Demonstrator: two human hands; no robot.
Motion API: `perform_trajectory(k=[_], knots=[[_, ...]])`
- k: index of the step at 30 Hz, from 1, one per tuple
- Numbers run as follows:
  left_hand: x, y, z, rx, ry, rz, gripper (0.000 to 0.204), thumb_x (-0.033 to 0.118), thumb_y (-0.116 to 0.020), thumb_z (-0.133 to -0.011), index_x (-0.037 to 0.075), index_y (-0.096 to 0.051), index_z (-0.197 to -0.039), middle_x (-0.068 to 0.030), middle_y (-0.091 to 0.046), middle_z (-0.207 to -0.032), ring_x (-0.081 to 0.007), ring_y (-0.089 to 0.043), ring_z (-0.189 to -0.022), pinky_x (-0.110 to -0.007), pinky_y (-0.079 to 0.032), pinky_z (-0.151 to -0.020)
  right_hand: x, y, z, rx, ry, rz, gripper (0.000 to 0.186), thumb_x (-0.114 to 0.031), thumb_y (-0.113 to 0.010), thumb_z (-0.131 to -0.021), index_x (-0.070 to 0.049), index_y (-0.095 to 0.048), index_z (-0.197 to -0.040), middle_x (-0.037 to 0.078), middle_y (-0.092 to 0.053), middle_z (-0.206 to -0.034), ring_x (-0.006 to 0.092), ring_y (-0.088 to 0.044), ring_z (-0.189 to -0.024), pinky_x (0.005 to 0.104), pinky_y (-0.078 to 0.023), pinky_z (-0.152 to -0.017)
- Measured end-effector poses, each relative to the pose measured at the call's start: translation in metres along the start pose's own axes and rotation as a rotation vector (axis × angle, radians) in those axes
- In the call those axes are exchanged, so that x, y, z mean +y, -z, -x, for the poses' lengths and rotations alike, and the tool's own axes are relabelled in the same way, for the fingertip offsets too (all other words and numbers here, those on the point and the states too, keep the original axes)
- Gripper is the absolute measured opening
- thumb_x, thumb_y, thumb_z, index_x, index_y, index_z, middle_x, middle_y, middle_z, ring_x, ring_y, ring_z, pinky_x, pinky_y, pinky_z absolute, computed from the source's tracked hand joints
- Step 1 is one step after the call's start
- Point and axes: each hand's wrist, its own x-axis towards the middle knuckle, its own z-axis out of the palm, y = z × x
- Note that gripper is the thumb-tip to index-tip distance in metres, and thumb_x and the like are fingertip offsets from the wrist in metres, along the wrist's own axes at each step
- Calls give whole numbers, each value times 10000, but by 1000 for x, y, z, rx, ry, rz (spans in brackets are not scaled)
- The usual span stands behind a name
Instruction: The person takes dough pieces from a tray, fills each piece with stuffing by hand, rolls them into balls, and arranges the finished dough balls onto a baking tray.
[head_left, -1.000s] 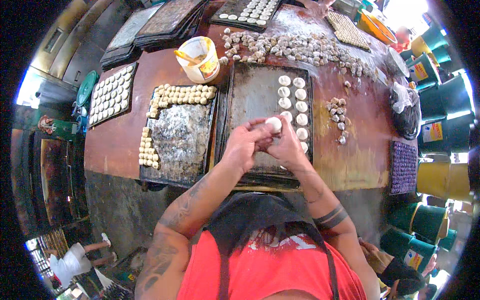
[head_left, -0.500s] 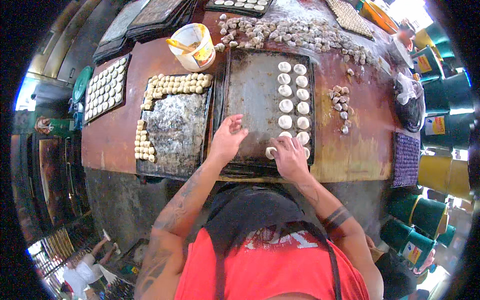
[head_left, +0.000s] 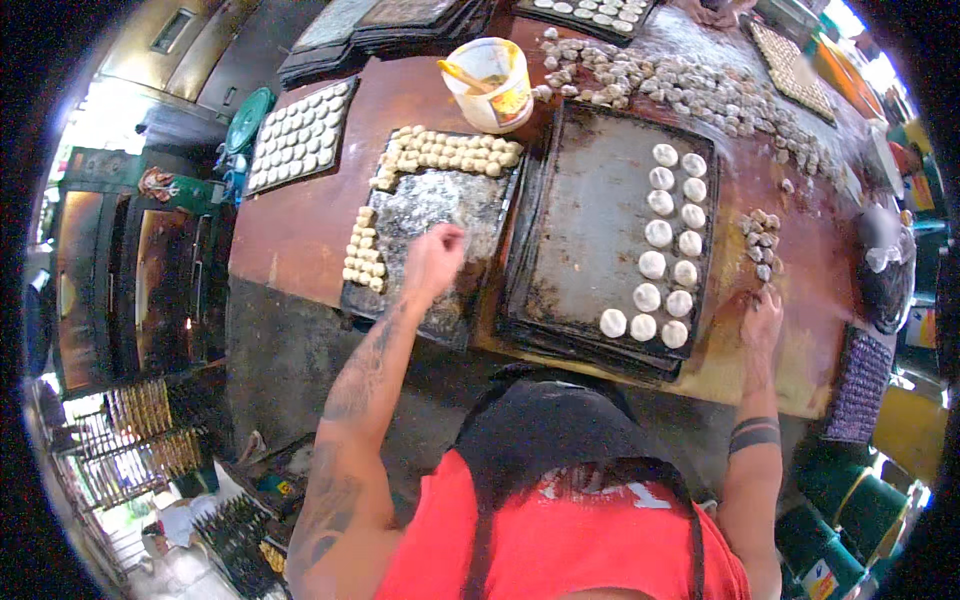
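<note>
My left hand (head_left: 437, 262) hovers over the floured middle of a dark tray (head_left: 420, 215); its fingers are curled but smeared by motion. Pale dough balls (head_left: 450, 150) line that tray's far side and its left edge. Beside it, a larger metal tray (head_left: 590, 220) carries flattened white dough rounds (head_left: 658, 233) in two columns, with one extra round at the near end. To the right of this tray, my right hand (head_left: 763, 318) reaches the near end of a small group of brownish lumps (head_left: 760, 240). Its fingers are pinched together; what lies between them is too small to tell.
A white bucket (head_left: 490, 95) with a yellow-handled tool stands behind the trays. Many floury lumps (head_left: 690, 90) spread across the far table. A tray of rounds (head_left: 303, 135) lies at left, stacked trays (head_left: 400, 30) behind it. Another person's hands (head_left: 712, 10) show at the far edge.
My left hand has gone left from the large tray to the floured tray. My right hand has left the dough round at the near end and moved right to the brownish lumps. The view has shifted.
</note>
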Motion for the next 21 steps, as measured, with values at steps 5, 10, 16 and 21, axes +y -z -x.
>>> perform_trajectory(k=[5,10,16,21], knots=[[-90,66,-29,344,162,-605,141,167,-673,-884,60,-727,-960,-150,-722,-962,-379,-702,-948,-503,-561,-794,43,-16,40,-110,-361,-987,249,-238,-650,-984,-87,-695,-1177,73,-683,-1076,197,-655,-963,362,-538,-845],[-134,81,-31,213,142,-788,127,143,-686,-827,58,-736,-906,-175,-701,-978,-385,-686,-982,-509,-553,-835,-73,43,49,-271,-882,-1957,210,-313,-617,-1025,-141,-570,-914,-22,-540,-740,101,-478,-604,265,-384,-546],[-29,-11,-42,-45,439,864,251,74,-677,-813,31,-726,-1055,-73,-746,-982,-209,-699,-887,-344,-568,-792,-225,90,37,-560,-98,-1205,213,-180,-665,-972,-26,-669,-1119,48,-700,-903,200,-682,-869,353,-560,-828],[137,-54,13,-259,469,1332,247,-13,-656,-954,-12,-604,-1195,-137,-688,-1096,-209,-701,-923,-282,-593,-728,-315,165,14,-404,144,-1187,269,-58,-744,-898,-8,-662,-1149,53,-691,-995,128,-643,-921,312,-541,-831]])
